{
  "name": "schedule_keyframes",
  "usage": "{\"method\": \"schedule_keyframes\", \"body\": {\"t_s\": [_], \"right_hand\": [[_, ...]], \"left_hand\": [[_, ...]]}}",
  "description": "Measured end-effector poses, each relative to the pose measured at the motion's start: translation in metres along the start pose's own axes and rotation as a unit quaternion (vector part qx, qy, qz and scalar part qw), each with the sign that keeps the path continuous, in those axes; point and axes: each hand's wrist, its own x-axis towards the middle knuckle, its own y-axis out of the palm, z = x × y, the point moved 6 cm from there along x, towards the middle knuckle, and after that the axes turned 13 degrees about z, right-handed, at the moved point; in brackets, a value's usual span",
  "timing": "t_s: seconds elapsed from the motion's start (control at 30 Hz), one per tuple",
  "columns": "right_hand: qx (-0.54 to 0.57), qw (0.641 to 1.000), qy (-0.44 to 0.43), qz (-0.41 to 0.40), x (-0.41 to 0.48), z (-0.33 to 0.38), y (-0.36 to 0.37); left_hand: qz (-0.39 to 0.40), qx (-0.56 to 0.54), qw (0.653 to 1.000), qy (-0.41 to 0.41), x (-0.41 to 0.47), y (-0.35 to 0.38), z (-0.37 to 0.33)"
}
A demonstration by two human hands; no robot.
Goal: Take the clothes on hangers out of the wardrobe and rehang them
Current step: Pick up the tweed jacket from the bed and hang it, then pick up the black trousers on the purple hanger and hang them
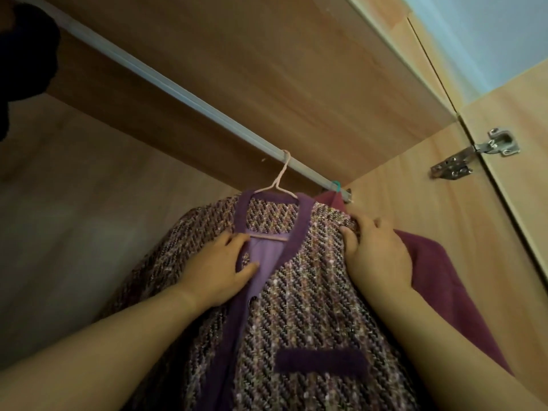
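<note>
Two hands are on a purple tweed jacket that hangs inside a wardrobe. The left hand lies on the front opening of the jacket. Its fingers reach across the tweed and the purple trim towards the hanger's crossbar, and its thumb rests on the lilac lining, so the front edge sits pinched between them. The right hand grips the jacket's other shoulder, with the thumb pressed on the front of the tweed and the other fingers curled over the shoulder edge and mostly hidden behind it. Both bare forearms come up from the bottom corners of the view.

The jacket is open at the neck and falls away towards the camera. A dark purple pocket band crosses its front lower down. It hangs on a thin pink hanger, whose hook sits over the pale rail. The rail runs from the upper left down to the right side wall of the wardrobe.

Just beside the jacket, on the right and partly behind the right hand, hangs a maroon garment. Above it a small teal hook sits on the rail, close to the rail's end. The wood panels of the wardrobe enclose all this. A metal hinge joins the right wall to the open door. At the upper left, a dark shape overlaps the rail; what it is cannot be told.
</note>
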Motion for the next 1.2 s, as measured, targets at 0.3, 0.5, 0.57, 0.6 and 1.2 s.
{"method": "schedule_keyframes", "body": {"t_s": [0.3, 0.5, 0.57, 0.6, 1.2], "right_hand": [[0.011, 0.999, -0.027, 0.03, -0.096, -0.016, 0.016], [0.013, 0.999, -0.026, 0.036, -0.138, -0.017, 0.023], [0.007, 0.998, -0.01, 0.061, -0.169, -0.02, 0.033], [0.006, 0.997, 0.0, 0.072, -0.185, -0.022, 0.037], [-0.064, 0.957, 0.094, 0.268, -0.449, -0.035, -0.041]], "left_hand": [[-0.07, -0.084, 0.994, -0.006, -0.048, 0.007, -0.008], [-0.057, -0.099, 0.993, -0.015, -0.077, 0.015, -0.003], [-0.035, -0.114, 0.993, -0.018, -0.095, 0.026, -0.003], [-0.026, -0.125, 0.992, -0.019, -0.105, 0.033, -0.005], [0.168, -0.133, 0.97, 0.113, -0.362, 0.122, -0.104]]}}
